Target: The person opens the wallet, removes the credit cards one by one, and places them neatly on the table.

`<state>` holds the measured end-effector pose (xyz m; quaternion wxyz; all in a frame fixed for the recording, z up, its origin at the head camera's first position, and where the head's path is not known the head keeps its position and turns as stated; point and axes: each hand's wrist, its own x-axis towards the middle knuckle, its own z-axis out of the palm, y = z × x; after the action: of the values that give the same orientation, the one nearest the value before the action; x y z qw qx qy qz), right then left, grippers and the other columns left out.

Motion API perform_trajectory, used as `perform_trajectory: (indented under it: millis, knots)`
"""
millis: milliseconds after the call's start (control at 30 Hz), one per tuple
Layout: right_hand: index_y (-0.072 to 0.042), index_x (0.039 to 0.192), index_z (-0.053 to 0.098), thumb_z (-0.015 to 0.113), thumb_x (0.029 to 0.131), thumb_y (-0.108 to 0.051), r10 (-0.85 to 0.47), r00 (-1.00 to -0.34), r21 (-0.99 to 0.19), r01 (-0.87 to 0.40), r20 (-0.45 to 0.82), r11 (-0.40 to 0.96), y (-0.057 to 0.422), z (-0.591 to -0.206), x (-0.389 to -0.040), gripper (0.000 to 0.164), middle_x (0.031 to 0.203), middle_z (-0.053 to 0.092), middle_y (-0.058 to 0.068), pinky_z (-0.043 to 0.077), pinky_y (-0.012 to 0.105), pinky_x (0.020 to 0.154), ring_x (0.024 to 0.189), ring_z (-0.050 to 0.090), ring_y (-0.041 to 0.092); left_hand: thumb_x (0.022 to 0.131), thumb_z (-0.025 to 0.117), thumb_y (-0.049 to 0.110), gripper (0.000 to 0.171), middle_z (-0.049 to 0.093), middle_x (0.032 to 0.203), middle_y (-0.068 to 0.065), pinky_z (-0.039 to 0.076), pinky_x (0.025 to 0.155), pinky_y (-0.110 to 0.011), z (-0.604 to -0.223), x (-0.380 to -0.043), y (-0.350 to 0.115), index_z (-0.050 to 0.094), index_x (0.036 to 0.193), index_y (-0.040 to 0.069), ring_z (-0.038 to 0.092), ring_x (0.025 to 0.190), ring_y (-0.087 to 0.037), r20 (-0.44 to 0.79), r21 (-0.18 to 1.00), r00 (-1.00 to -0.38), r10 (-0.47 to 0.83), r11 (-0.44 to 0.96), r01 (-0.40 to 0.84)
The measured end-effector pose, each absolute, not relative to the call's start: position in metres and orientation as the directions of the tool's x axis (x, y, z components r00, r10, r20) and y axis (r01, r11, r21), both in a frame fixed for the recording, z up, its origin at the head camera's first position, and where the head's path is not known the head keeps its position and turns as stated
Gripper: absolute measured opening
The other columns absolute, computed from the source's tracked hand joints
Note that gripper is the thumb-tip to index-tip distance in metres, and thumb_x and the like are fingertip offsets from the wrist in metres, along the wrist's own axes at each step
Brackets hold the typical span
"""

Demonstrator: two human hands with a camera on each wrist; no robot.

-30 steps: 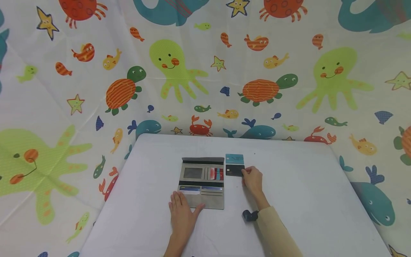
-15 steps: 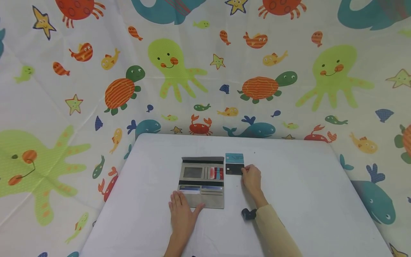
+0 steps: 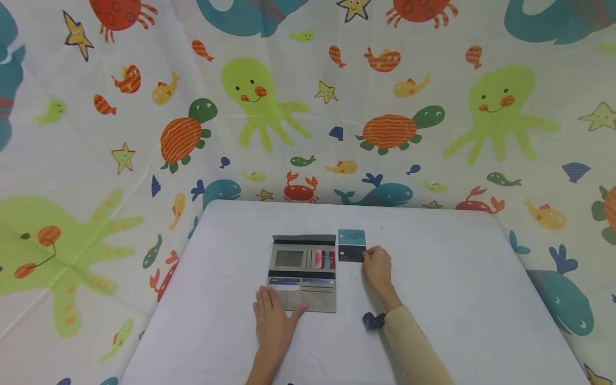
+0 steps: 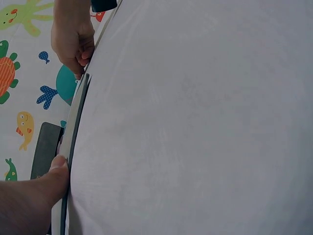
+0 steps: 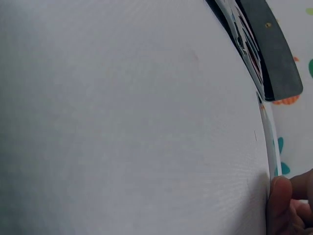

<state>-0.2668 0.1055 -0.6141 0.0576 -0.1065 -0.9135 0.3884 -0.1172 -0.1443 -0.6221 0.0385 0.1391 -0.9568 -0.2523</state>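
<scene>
An open grey wallet (image 3: 318, 302) lies flat on the white table, with several cards in its slots and a dark window pocket at upper left. My left hand (image 3: 274, 326) rests at its lower left corner, fingers straight and thumb spread along the near edge; the left wrist view shows the thumb (image 4: 56, 178) on that edge. Right of the wallet lie a teal card (image 3: 352, 237) and, just below it, a black card (image 3: 350, 253). My right hand (image 3: 378, 270) pinches the black card's right edge between thumb and finger. The right wrist view shows the right fingertips (image 5: 281, 191) at a card's thin edge.
The white table (image 3: 447, 283) ends at a hanging cloth (image 3: 308, 117) printed with sea animals. A small black device (image 3: 373, 321) sits at my right wrist beside the beige sleeve (image 3: 415, 342). The wallet's flap (image 5: 274, 54) stands up in the right wrist view.
</scene>
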Motion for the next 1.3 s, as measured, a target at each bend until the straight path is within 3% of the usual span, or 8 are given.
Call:
perform_trajectory:
  millis: [233,700,1000,1300]
  knots:
    - [0.003,0.109,0.063,0.056,0.1,-0.02,0.242,-0.97,-0.751,0.158,0.002,0.641,0.106,-0.613,-0.264,0.026,0.087,0.065,0.015,0.046,0.026,0.06,0.074,0.061,0.023,0.081,0.074,0.061,0.113,0.021,0.161,-0.035,0.019,0.122,-0.063,-0.621,-0.116,-0.144,0.026,0.151,-0.014,0.019,0.151,-0.05,-0.007,0.503,-0.957,-0.29,0.826,-0.254]
    - [0.002,0.108,0.063,0.06,0.098,-0.016,0.16,-0.986,-0.768,0.06,0.056,0.637,0.095,-0.606,-0.256,0.022,0.089,0.063,0.012,0.045,0.026,0.066,0.079,0.057,0.021,0.08,0.075,0.06,0.113,0.021,0.16,-0.035,0.02,0.121,-0.064,-0.62,-0.118,-0.141,0.027,0.151,-0.014,0.02,0.151,-0.05,-0.002,0.51,-0.955,-0.296,0.821,-0.256]
    - [0.0,0.105,0.065,0.064,0.095,-0.014,0.095,-0.994,-0.767,0.016,0.059,0.642,0.077,-0.601,-0.25,0.017,0.092,0.066,0.012,0.05,0.027,0.071,0.083,0.06,0.02,0.08,0.076,0.058,0.112,0.023,0.16,-0.035,0.02,0.121,-0.064,-0.62,-0.12,-0.14,0.028,0.15,-0.014,0.021,0.15,-0.05,0.018,0.514,-0.954,-0.298,0.822,-0.247]
    - [-0.001,0.099,0.067,0.067,0.092,-0.011,-0.053,-0.996,-0.758,-0.086,0.068,0.647,0.062,-0.595,-0.242,0.012,0.085,0.065,0.008,0.047,0.019,0.061,0.075,0.057,0.015,0.08,0.075,0.06,0.112,0.024,0.159,-0.035,0.02,0.122,-0.063,-0.622,-0.12,-0.14,0.03,0.15,-0.015,0.021,0.151,-0.05,0.025,0.51,-0.953,-0.301,0.824,-0.247]
